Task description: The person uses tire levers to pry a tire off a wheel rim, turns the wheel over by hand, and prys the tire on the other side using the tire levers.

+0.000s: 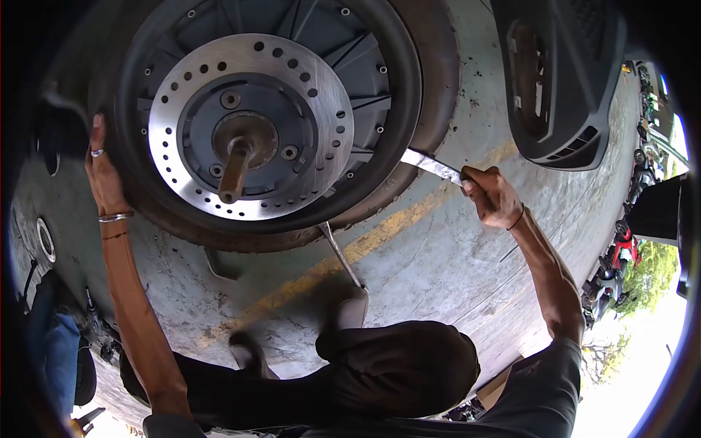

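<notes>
Head view: right of centre we observe the right hand closed around a metal lever; at left, the left hand meets the tyre, its finger opening indeterminable

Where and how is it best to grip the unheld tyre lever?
The tyre lever is probably best gripped near its outer end, from the person's side: its slim shank points toward a shoe, while the other end meets the wheel.

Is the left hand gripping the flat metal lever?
No, the right hand grips the flat metal lever, while the left hand is at the opposite side of the tyre.
</notes>
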The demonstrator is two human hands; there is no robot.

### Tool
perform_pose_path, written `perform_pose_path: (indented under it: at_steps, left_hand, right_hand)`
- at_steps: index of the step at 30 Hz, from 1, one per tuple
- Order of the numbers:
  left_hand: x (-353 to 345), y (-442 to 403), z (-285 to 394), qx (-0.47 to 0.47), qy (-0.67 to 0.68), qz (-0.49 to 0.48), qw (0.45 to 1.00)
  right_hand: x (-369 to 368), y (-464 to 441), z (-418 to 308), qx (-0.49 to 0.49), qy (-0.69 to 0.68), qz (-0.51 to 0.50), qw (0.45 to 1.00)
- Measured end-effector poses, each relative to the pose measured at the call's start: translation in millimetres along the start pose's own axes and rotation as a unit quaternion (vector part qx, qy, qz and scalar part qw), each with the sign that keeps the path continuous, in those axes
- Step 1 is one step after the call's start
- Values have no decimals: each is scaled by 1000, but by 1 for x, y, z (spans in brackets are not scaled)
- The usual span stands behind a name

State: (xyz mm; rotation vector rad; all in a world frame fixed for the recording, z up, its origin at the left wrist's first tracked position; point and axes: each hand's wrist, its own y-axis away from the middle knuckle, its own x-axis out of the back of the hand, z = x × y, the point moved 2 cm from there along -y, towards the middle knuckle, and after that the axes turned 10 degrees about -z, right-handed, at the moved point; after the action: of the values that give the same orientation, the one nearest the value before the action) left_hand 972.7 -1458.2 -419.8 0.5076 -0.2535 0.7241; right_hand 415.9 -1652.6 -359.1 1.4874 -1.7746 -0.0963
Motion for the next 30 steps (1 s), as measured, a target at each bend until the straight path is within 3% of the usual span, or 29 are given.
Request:
perform_pose_path:
  at_steps: [4,7,9,10,13,16,19,20,23,24,27,28,30]
  left_hand:
    - [-8,5,3,-48,33,28,998]
    - [-16,20,25,-65,-36,34,997]
    - [-20,30,39,-81,-35,42,995]
    - [-18,27,36,-106,-40,40,993]
    - [-22,42,58,-158,-81,70,982]
    - [-19,22,46,-170,-13,50,984]
    - [-16,28,45,-122,-13,24,992]
    - [-15,31,48,-114,-14,13,993]
    - [-17,22,30,-100,-11,26,995]
    - [-17,20,24,-99,-15,31,995]
    - [-17,21,28,-93,-18,28,995]
    - [-15,25,34,-95,-20,25,995]
    - [-16,37,42,-94,-25,18,995]
  right_hand:
    - [3,-29,34,98,-15,-39,994]
    - [1,-17,19,68,0,-18,997]
    - [-1,6,-11,-39,51,11,998]
    - [4,13,-47,-133,83,-13,988]
    - [4,16,-119,-290,83,-47,952]
    - [10,9,-143,-322,78,-52,942]
    - [12,10,-154,-332,106,-50,936]
    - [7,15,-134,-260,137,-56,954]
    - [-32,29,-83,-201,68,85,974]
    - [-44,34,-73,-150,-19,114,982]
    - [-73,33,-60,-170,-113,146,968]
    - [-74,38,-85,-206,-71,172,961]
    - [-63,64,-141,-281,111,114,946]
